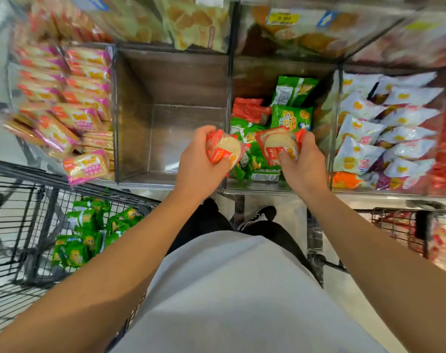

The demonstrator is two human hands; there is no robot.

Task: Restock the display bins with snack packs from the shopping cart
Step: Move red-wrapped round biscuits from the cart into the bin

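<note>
Two hands, left hand (200, 159) and right hand (304, 161), each gripping a red snack pack (223, 149).

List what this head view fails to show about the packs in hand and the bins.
- Print on the red pack in the left hand: partly covered by fingers, too small to read.
- Right hand's red pack: lower corner hidden by fingers.
- Upper shelf packs and price tag: motion-blurred, cut by the top edge.
- Right cart: cut by the edge.
</note>
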